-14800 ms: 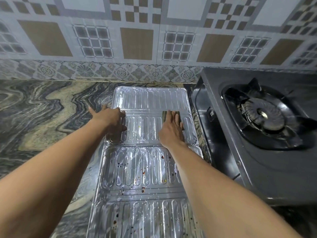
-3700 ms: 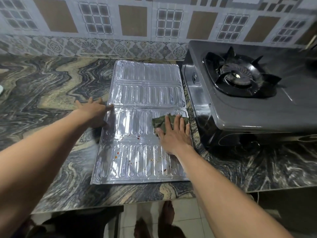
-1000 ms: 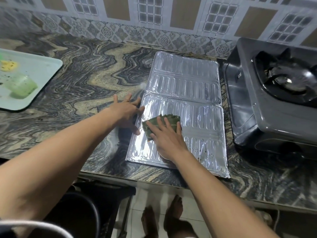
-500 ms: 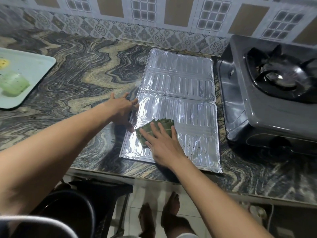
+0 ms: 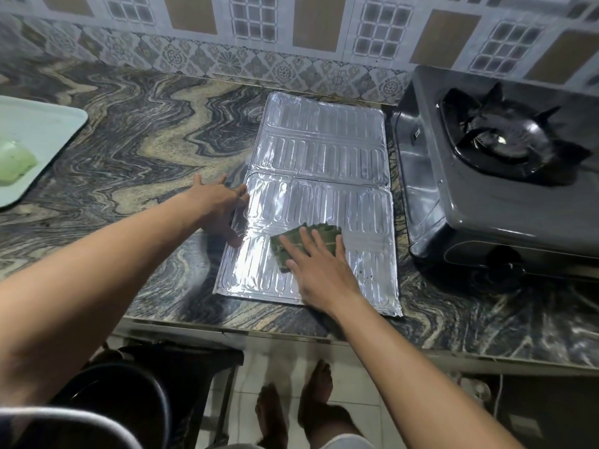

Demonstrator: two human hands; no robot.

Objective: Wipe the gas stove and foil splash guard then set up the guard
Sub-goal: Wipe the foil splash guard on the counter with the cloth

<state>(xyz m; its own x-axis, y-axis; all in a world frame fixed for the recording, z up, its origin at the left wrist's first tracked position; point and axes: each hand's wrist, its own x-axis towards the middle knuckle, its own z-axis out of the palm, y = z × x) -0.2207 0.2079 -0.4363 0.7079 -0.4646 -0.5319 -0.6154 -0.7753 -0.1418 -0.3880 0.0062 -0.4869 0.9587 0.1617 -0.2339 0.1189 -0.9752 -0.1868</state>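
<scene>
Since half a second earlier, the right hand (image 5: 319, 270) and its green cloth (image 5: 308, 243) have slid rightward across the nearest panel of the foil splash guard (image 5: 321, 176), away from the left hand (image 5: 220, 209). Right-hand fingers (image 5: 308, 241) lie flat and spread, pressing the folded cloth onto the foil; they clasp nothing. Left-hand fingers are likewise extended, palm down, pinning the guard's left edge against the table (image 5: 129, 150). The guard lies flat and unfolded, its long axis running from the back wall to the table's front edge, just beside the gas stove (image 5: 486, 205), which occupies the table's right side. A few dark specks remain on the foil near its front right corner. A pale tray (image 5: 42, 124) rests at the table's left edge.

Judged stage: wiping of the guard is nearly complete; erection of the guard is not yet begun.

Risks: thin foil may crease or tear under heavy downward pressure; the near edge lies close to the table's front edge, so a hard stroke toward the person could slide the guard off if the left hand lifts.
</scene>
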